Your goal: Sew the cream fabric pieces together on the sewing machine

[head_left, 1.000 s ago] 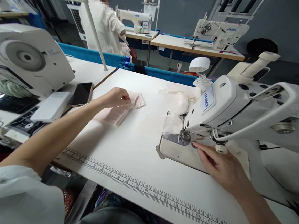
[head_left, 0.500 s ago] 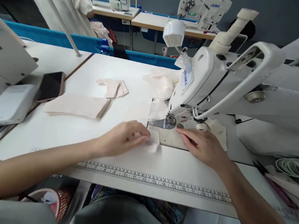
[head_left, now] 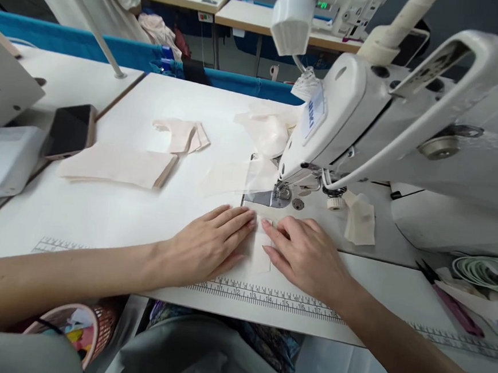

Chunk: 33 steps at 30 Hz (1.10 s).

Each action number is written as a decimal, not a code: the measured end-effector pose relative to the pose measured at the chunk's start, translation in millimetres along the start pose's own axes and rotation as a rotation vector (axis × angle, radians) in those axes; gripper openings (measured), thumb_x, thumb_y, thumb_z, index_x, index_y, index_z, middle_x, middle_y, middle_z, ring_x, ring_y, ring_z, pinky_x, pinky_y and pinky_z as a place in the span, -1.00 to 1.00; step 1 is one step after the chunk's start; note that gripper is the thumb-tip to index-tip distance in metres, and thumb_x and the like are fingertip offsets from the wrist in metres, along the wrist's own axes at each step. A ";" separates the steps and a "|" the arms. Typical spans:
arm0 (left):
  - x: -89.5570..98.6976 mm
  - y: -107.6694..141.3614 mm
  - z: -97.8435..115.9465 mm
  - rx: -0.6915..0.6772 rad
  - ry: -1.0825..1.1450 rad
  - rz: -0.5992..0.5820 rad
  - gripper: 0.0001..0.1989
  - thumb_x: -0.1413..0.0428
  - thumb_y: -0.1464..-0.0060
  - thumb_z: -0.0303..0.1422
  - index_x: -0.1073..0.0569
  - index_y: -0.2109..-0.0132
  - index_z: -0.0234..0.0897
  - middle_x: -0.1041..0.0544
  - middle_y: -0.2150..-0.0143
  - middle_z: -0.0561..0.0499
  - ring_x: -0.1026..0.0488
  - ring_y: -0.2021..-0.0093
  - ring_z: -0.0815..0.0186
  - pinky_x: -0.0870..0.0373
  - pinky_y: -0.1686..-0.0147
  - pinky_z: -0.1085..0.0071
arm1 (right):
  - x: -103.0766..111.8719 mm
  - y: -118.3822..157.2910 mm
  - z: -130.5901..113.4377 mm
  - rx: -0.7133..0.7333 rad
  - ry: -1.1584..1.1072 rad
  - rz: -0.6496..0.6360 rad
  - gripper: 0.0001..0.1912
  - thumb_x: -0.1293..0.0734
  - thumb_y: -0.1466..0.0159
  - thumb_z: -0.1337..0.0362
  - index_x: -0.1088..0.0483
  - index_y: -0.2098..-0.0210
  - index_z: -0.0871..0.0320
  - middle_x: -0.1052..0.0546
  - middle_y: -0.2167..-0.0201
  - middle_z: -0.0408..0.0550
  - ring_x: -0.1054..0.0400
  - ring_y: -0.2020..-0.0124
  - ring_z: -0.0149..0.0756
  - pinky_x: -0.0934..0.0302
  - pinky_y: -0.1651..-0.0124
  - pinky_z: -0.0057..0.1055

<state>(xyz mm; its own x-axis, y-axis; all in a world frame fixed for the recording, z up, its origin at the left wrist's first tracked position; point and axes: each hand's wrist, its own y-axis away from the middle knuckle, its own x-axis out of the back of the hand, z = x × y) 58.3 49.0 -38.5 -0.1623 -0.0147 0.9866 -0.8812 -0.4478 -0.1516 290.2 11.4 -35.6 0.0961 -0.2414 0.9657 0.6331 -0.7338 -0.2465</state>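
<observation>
Pale cloth piece [head_left: 260, 259]: flat on the white table [head_left: 113, 216], between the two hands, in front of the sewing machine [head_left: 345, 108] and just above the printed ruler [head_left: 274, 298]. Left hand [head_left: 210, 242]: laid palm down, fingers straight and close together, fingertips on the cloth's left part. Right hand [head_left: 306, 251]: index finger and thumb reach the cloth's right side, tips apart; the other fingers curl under. We cannot tell how hard either hand presses.

Beyond the hands we note crumpled sheer cloth [head_left: 270, 135] beside the machine head, and a folded scrap [head_left: 361, 218] right of the needle. Farther left lie small cut pieces [head_left: 181, 136], a cloth stack [head_left: 113, 164] and a phone [head_left: 71, 130]. Far right: purple-handled snips [head_left: 459, 309]. Below the table edge, lower left, we see a pink basket [head_left: 104, 327].
</observation>
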 end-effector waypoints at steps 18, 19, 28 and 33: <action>-0.4 -48.0 -67.3 0.207 -0.047 0.118 -0.66 0.12 -0.30 -0.36 -0.41 -0.07 -0.38 -0.48 -0.06 -0.17 -0.41 -0.02 0.12 -0.34 0.00 0.17 | -10.8 -4.2 18.6 -0.097 0.007 0.085 -0.63 -0.16 -0.40 0.26 -0.38 -0.08 0.32 -0.46 0.30 0.01 -0.35 0.27 -0.30 -0.17 0.16 -0.32; 2.9 -45.7 -68.1 0.203 -0.041 0.125 -0.67 0.13 -0.30 -0.37 -0.43 -0.06 -0.36 -0.50 -0.04 -0.15 -0.42 -0.02 0.12 -0.33 -0.01 0.17 | -10.8 -2.8 20.4 -0.106 -0.008 0.094 -0.64 -0.16 -0.40 0.27 -0.39 -0.08 0.32 -0.47 0.29 0.01 -0.36 0.27 -0.30 -0.17 0.16 -0.32; 70.4 36.7 -92.1 0.517 -0.007 0.088 -0.69 0.07 -0.19 -0.23 -0.53 0.27 -0.25 -0.57 0.28 -0.02 -0.50 0.33 0.27 -0.35 0.35 0.39 | -5.4 5.1 29.0 -0.079 -0.008 0.205 -0.73 -0.19 -0.37 0.35 -0.40 0.00 0.26 -0.51 0.33 -0.04 -0.40 0.31 -0.28 -0.17 0.18 -0.30; 76.0 89.2 -114.8 0.759 0.155 0.036 -0.65 -0.01 -0.12 -0.09 -0.53 0.24 -0.26 -0.55 0.27 -0.06 -0.49 0.33 0.29 -0.36 0.36 0.41 | -6.2 1.5 28.6 -0.003 -0.053 0.232 -0.74 -0.15 -0.39 0.34 -0.38 0.01 0.23 -0.52 0.34 -0.04 -0.38 0.33 -0.26 -0.17 0.22 -0.29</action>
<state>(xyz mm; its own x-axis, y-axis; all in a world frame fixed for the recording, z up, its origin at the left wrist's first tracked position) -83.6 110.6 16.2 -0.2946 0.0598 0.9538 -0.3375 -0.9402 -0.0453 312.6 29.9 -39.6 0.2791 -0.3699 0.8861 0.5870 -0.6646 -0.4623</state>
